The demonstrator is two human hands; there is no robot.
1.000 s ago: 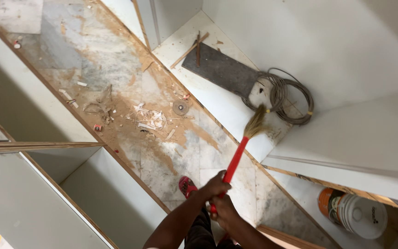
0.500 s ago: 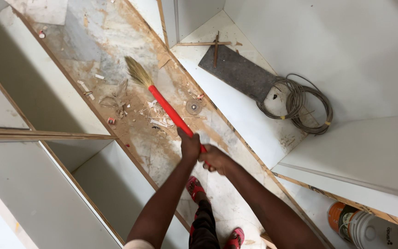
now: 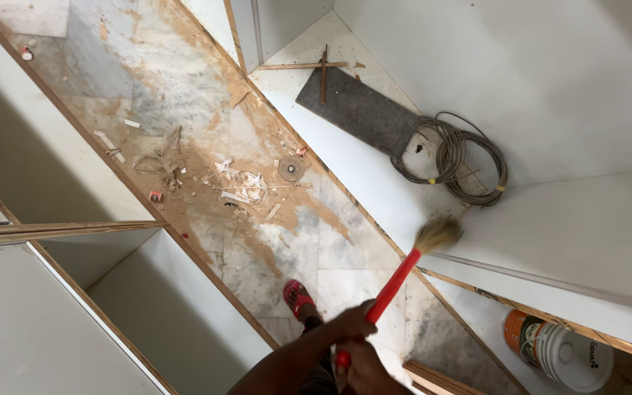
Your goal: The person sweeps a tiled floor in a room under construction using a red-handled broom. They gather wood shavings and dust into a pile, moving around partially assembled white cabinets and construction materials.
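I hold a small broom with a red handle (image 3: pixel 393 285) in both hands. Its straw bristles (image 3: pixel 437 235) point up and to the right, over the edge of a white board (image 3: pixel 374 190). My left hand (image 3: pixel 351 323) grips the handle higher up. My right hand (image 3: pixel 366 369) grips the handle's lower end at the bottom of the view. Sawdust and wood scraps (image 3: pixel 239 186) lie on the marble floor (image 3: pixel 330 256) to the upper left of the broom. My foot in a red sandal (image 3: pixel 298 296) stands just left of my hands.
Open white cabinet compartments (image 3: pixel 148 307) line the left side. On the white board lie a coil of grey wire (image 3: pixel 459 161) and a dark grey panel (image 3: pixel 356 110). A round disc (image 3: pixel 291 168) lies on the floor. Paint buckets (image 3: pixel 557 347) stand at the bottom right.
The broom swung from the debris at the upper left across to the right, its bristles now over the white board's edge. My hands have drawn back toward the bottom of the view.
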